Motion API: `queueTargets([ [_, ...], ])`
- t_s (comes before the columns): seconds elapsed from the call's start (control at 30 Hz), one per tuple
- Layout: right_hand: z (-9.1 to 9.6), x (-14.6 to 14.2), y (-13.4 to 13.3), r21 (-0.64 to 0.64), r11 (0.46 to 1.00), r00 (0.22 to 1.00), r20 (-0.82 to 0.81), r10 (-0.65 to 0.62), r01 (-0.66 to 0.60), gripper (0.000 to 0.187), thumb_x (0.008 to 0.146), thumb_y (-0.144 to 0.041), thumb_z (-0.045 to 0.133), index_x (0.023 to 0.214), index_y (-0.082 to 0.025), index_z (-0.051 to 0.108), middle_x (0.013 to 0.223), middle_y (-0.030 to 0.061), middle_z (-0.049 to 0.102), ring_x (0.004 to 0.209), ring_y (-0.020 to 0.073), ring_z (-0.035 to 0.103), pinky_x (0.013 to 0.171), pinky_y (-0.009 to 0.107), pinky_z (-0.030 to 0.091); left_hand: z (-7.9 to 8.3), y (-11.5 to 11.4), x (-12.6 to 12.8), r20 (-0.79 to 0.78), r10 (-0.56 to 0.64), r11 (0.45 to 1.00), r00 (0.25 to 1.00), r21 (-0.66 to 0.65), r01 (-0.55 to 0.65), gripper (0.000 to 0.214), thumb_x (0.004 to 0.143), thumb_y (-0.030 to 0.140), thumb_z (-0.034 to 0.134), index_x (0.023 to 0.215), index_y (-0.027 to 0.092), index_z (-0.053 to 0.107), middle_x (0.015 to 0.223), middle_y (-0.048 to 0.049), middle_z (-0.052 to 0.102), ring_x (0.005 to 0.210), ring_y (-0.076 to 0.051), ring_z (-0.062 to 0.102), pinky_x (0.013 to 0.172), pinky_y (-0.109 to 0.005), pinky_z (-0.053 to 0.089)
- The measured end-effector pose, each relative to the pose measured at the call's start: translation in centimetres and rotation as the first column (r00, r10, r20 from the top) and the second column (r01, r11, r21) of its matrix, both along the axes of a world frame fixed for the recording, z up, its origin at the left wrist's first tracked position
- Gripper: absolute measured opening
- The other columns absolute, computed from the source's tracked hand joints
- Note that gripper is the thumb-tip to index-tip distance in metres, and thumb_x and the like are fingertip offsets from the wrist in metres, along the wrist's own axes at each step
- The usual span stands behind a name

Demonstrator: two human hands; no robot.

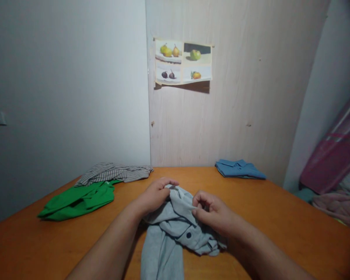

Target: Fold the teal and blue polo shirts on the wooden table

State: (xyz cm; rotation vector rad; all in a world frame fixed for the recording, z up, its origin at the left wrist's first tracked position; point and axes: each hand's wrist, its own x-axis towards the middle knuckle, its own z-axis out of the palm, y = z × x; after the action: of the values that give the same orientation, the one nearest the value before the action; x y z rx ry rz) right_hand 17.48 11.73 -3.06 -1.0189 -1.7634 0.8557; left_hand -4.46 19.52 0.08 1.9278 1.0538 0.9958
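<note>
A crumpled grey shirt (175,221) with a dark round button lies in front of me, part of it hanging toward the bottom edge of the view. My left hand (160,193) pinches its upper left part between thumb and fingers. On the other side, my right hand (210,208) is closed on the shirt's right edge, thumb against curled fingers. Between the two hands the cloth is lifted a little and creased. Folds hide the rest of the shirt's shape.
On the orange table (280,225), a green garment (78,200) lies at the left, touching a striped garment (116,172) behind it. A folded blue shirt (239,169) sits at the back right. A fruit picture sheet (183,61) hangs on the wall. Pink cloth (335,144) is off to the right.
</note>
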Motion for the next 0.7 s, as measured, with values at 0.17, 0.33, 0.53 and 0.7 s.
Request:
queueTargets([
  [0.17,0.5,0.0,-0.6,-0.03,0.997,0.997,0.043,0.066,-0.065,0.01,0.074,-0.017,0.06,0.081,-0.022,0.055,0.068,-0.0043,0.046,0.059,0.0108,0.042,0.049,0.019,0.032,-0.1,-0.2,-0.2,-0.025,-0.099,0.995,0.995,-0.017,0.098,0.039,0.065,0.013,0.049,0.095,0.018,0.075,0.076,-0.0037,0.069,0.075,-0.019,0.061,0.065,-0.025,0.046],
  [0.33,0.6,0.2,-1.0,-0.058,0.996,0.988,0.134,0.08,-0.073,0.013,0.072,-0.013,0.059,0.081,-0.023,0.055,0.07,-0.0042,0.047,0.06,0.0108,0.041,0.05,0.019,0.032,-0.1,-0.2,-0.2,-0.065,-0.153,0.988,0.986,0.01,0.154,0.045,0.065,0.01,0.049,0.1,0.017,0.075,0.091,-0.0056,0.073,0.086,-0.02,0.064,0.076,-0.026,0.049],
  [0.53,0.3,0.4,-0.6,-0.062,0.995,0.99,0.111,0.089,-0.082,0.017,0.084,-0.032,0.062,0.072,-0.021,0.056,0.063,-0.0034,0.047,0.058,0.0112,0.04,0.049,0.02,0.03,-0.4,0.1,-0.6,-0.311,-0.23,0.95,0.922,0.132,0.282,0.051,0.061,0.003,0.05,0.1,0.023,0.076,0.104,-0.0035,0.072,0.101,-0.022,0.061,0.094,-0.029,0.045],
  [0.7,0.2,0.3,-0.2,-0.06,0.998,0.992,0.118,0.037,-0.03,0.035,0.087,-0.04,0.059,0.061,-0.02,0.048,0.057,-0.0057,0.036,0.052,0.009,0.031,0.046,0.021,0.021,-1.0,0.7,-1.0,-0.418,-0.226,0.949,0.88,0.109,0.296,0.039,0.065,0.006,0.052,0.091,0.023,0.076,0.091,-0.0018,0.071,0.088,-0.02,0.061,0.08,-0.025,0.046],
])
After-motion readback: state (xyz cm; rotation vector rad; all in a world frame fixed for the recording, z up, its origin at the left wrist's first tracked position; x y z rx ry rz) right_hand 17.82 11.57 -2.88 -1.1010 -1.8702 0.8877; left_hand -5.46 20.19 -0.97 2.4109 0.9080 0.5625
